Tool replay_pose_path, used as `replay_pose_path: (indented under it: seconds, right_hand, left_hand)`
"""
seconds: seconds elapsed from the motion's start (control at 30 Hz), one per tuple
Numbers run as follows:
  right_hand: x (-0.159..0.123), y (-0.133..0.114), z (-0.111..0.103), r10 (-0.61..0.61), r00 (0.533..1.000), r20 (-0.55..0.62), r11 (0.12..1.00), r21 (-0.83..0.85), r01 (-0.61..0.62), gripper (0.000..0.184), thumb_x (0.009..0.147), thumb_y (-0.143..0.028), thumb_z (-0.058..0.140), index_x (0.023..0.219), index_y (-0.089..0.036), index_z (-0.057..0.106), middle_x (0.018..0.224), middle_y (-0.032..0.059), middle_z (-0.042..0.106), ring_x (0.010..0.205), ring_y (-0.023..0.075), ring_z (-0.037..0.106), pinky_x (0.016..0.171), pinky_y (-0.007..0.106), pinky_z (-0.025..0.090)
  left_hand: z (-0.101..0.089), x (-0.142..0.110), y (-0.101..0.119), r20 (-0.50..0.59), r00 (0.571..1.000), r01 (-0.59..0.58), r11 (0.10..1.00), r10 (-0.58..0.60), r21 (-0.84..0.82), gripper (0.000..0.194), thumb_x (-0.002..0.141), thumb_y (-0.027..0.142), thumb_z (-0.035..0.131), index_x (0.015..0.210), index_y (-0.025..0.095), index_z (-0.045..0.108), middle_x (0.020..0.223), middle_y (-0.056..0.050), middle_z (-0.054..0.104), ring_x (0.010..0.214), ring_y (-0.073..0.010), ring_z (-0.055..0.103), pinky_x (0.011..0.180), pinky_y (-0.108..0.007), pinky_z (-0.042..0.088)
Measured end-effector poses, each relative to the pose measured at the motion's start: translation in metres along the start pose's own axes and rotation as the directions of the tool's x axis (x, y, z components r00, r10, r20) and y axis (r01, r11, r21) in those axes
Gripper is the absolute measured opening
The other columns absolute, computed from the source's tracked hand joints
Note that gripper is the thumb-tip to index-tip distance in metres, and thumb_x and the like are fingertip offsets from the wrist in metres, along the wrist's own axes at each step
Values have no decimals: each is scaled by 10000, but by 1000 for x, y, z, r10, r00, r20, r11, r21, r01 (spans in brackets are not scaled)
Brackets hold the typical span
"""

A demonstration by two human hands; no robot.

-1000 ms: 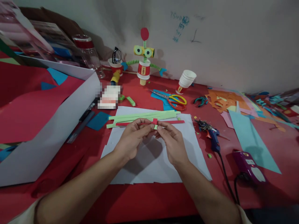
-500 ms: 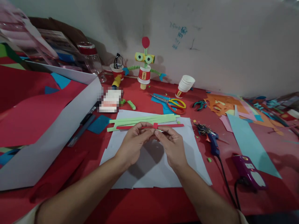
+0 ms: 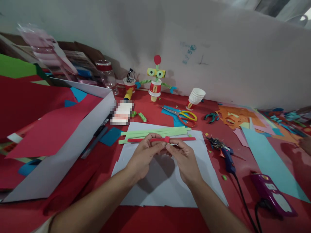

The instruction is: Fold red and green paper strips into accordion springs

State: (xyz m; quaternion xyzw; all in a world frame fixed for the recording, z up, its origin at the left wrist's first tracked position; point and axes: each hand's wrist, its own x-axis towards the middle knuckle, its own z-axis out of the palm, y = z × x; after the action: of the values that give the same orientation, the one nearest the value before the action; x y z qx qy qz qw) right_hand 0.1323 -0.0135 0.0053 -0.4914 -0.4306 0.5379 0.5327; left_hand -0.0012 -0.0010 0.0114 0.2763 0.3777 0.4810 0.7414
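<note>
Above the white paper (image 3: 155, 181), my left hand (image 3: 145, 155) and my right hand (image 3: 184, 155) meet, thumbs and fingertips pinched together. Both grip a red paper strip (image 3: 187, 139) where a short red piece stands up between the fingertips; how the pieces join is hidden. The strip's ends stick out left and right past my hands. Just behind it, several light green paper strips (image 3: 175, 130) lie across the top of the white paper.
A paper-cup robot figure (image 3: 155, 87) and stacked paper cups (image 3: 196, 96) stand by the wall. Scissors (image 3: 186, 115) lie in front. On the right are a glue gun (image 3: 227, 158), a purple device (image 3: 272, 194) and a partly visible other person's hand (image 3: 305, 144). A white box (image 3: 80, 136) stands left.
The camera view has shifted, so everything sits lower and a little to the right. My hands keep the same pinch on the red strip. Another person's hand now shows at the right edge.
</note>
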Motion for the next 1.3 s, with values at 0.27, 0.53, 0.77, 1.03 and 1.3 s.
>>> replay_pose_path:
  seconds: [0.27,0.53,0.77,1.03,1.3]
  right_hand:
    - [-1,-3,-3,-69,996,64,996,-45,72,121,726,-286,705,824,-217,685,818,-5,581,642,108,527,613,255,442]
    - [-2,-5,-2,46,995,87,999,-11,-45,179,731,-336,700,834,-200,645,703,-12,600,631,122,531,622,267,428]
    - [-3,-3,-2,-127,984,128,963,-223,153,249,691,-304,745,909,-237,644,906,16,582,728,138,550,643,267,455]
    - [-5,-4,-2,-380,913,149,824,-395,407,79,746,-189,678,810,-230,655,799,13,582,694,147,532,613,269,436]
    - [-4,-1,0,-343,934,95,859,-370,353,62,745,-233,669,805,-235,655,781,10,579,690,150,518,615,272,432]
  left_hand:
    - [-8,4,7,107,991,80,996,-76,-33,283,650,179,781,834,179,566,643,26,661,633,-90,626,705,-225,483]
    - [-10,7,8,122,985,123,992,-118,-32,269,631,172,792,782,171,570,652,9,663,644,-104,635,726,-246,498]
    - [-10,6,5,70,985,163,981,-156,-109,316,561,165,825,716,176,550,614,53,572,590,-76,575,606,-193,455]
    - [-9,6,0,24,981,195,974,-193,-118,383,479,146,849,696,177,535,610,54,561,593,-84,561,629,-201,443]
    - [-2,3,1,-39,981,182,973,-190,-143,338,495,151,838,680,171,557,554,67,517,491,-59,473,510,-185,370]
